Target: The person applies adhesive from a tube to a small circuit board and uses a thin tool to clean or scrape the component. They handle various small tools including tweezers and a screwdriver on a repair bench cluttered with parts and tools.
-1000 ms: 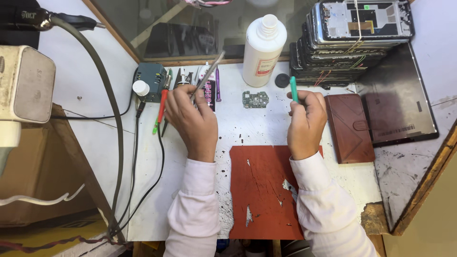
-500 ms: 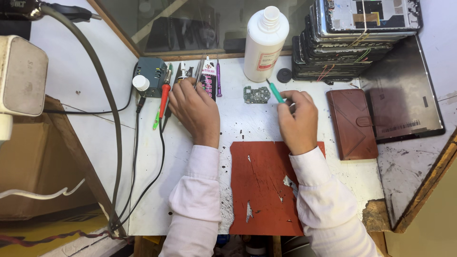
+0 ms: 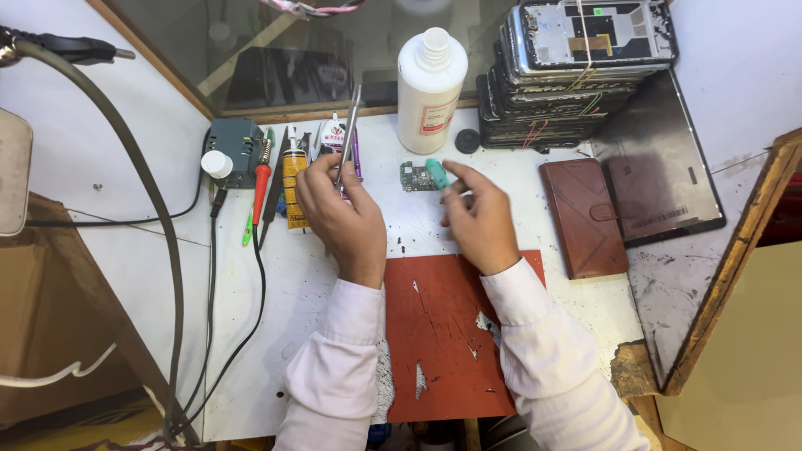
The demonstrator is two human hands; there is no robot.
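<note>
A white table fills the middle of the frame, and it is scratched and spotted with dark marks. At the far left a thick grey cable runs down past a brown cardboard box. In the upper left of the table sit a small dark green box with a white cap, a red-handled tool and a yellow tube. A torn red mat lies at the lower middle, under the white sleeves. The left hand is above the mat's upper left corner. Its fingers are curled in close and pinch silver tweezers, which point up toward the top of the frame. Right of it, a small green circuit board lies flat on the table, just below a tall white bottle. The right hand is at the middle of the frame. Its fingers are closed around a small teal tool, and the tool's tip is right at the board's right edge; I cannot tell if they touch. In the upper right stands a stack of phone frames tied with bands. Below it are a brown wallet case and a dark flat tablet. A wooden edge runs down the right side.
</note>
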